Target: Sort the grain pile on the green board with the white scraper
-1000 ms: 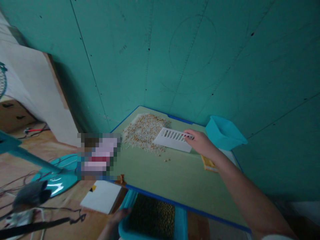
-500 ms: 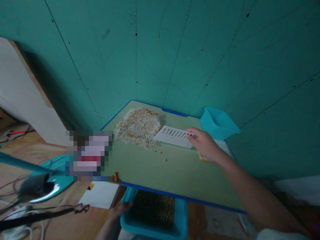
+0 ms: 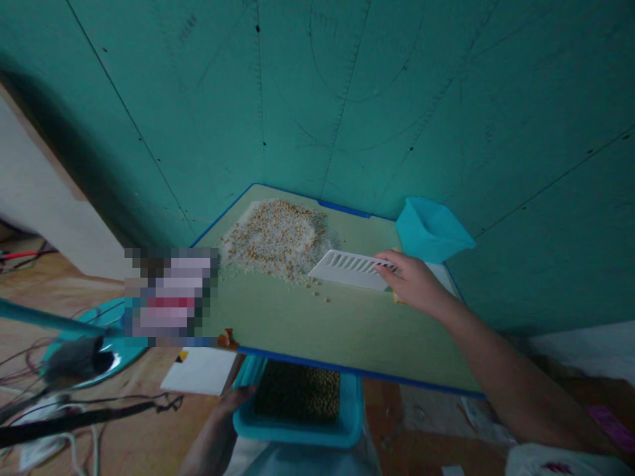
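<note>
My right hand (image 3: 409, 281) grips the right end of a white slotted plastic plate (image 3: 350, 270), holding it low over the pale green tabletop (image 3: 322, 337). The plate's left tip is beside the lower right edge of a spread-out pile of white grains and tan beans (image 3: 278, 235). A few loose beans (image 3: 317, 294) lie just in front of that tip. Below the table's front edge, my left hand (image 3: 241, 396) grasps the left rim of a blue plastic basin (image 3: 297, 430). Dark material and tan beans fill the basin; my left fingers are partly hidden at its rim.
A turquoise open container (image 3: 434, 231) stands at the table's back right, against the green wall (image 3: 317, 99). A pixelated item (image 3: 173, 297) covers the left edge. A white box (image 3: 201, 370), a blue round base (image 3: 109, 314), and cables (image 3: 84, 416) are on the floor to the left.
The view has tilted down slightly, so the table and basin appear higher. My right hand and the plate have moved a little right and nearer relative to the pile. My left hand stays at the basin.
</note>
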`<state>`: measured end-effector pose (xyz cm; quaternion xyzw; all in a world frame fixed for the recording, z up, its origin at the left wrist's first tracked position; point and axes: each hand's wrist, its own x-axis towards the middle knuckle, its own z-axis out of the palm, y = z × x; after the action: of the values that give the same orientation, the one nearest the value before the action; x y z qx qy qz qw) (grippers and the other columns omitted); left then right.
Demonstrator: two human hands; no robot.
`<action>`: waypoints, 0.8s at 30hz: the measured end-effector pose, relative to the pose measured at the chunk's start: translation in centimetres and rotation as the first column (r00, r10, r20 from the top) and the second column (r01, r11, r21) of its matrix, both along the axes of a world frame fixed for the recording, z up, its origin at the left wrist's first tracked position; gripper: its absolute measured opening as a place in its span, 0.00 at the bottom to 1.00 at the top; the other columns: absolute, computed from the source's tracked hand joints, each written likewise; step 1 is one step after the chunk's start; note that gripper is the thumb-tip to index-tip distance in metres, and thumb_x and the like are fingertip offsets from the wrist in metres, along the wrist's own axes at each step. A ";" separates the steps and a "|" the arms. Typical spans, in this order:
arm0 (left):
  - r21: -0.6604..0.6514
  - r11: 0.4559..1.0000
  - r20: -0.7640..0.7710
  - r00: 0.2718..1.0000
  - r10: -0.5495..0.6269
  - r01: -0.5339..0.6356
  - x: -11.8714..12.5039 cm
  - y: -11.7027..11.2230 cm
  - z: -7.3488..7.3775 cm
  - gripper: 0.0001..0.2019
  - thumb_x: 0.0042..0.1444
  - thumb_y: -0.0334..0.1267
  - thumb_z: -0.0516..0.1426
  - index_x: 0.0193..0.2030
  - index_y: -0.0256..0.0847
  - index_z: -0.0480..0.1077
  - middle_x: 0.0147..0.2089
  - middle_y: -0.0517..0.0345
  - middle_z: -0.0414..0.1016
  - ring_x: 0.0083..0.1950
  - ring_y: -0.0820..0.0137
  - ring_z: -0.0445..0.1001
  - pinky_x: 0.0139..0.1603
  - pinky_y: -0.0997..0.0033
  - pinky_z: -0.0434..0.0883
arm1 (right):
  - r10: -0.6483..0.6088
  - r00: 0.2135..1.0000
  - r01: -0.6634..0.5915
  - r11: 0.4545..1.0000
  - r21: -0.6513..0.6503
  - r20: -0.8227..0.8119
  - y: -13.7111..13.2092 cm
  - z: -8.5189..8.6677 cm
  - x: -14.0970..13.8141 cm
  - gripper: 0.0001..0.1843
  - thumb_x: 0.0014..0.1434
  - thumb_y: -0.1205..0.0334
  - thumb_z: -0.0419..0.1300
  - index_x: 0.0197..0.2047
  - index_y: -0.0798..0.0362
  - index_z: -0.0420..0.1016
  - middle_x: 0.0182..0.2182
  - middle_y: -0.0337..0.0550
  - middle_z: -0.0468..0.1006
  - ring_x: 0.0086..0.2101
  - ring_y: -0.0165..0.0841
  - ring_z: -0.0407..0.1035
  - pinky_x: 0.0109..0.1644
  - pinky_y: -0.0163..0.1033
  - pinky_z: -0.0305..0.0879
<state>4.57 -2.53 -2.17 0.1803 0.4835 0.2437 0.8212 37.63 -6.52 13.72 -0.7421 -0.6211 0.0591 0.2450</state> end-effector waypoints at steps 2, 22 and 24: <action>0.011 0.999 0.037 0.999 -0.039 0.039 0.1 0.0 0.2 0.10 0.44 0.36 0.60 0.35 0.42 0.78 0.36 0.60 0.83 0.54 0.52 0.69 0.49 0.58 0.70 | -0.008 0.999 0.008 1.000 -0.008 -0.031 -0.2 0.0 -0.1 0.10 0.57 0.64 0.50 0.40 0.52 0.70 0.35 0.44 0.75 0.34 0.34 0.69 0.34 0.35 0.63; 0.060 0.996 0.010 0.998 -0.069 0.069 0.0 -0.3 -0.1 0.13 0.43 0.38 0.60 0.37 0.38 0.78 0.37 0.55 0.83 0.50 0.50 0.72 0.49 0.58 0.69 | 0.016 1.000 -0.016 1.000 0.000 0.023 -0.8 -0.1 -2.1 0.10 0.58 0.63 0.50 0.40 0.52 0.70 0.35 0.44 0.76 0.36 0.34 0.70 0.37 0.36 0.63; 0.050 0.997 0.031 0.998 -0.060 0.059 0.0 -0.3 0.0 0.12 0.43 0.38 0.60 0.37 0.40 0.78 0.37 0.57 0.83 0.51 0.51 0.72 0.52 0.57 0.66 | 0.033 0.998 -0.034 0.999 0.013 0.047 -0.8 -0.1 -2.3 0.10 0.58 0.64 0.50 0.40 0.51 0.70 0.36 0.44 0.76 0.37 0.35 0.70 0.38 0.36 0.63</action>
<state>4.58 -2.84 -2.19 0.2106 0.4583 0.2337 0.8313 35.31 -7.28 13.57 -0.7309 -0.6395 0.0417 0.2346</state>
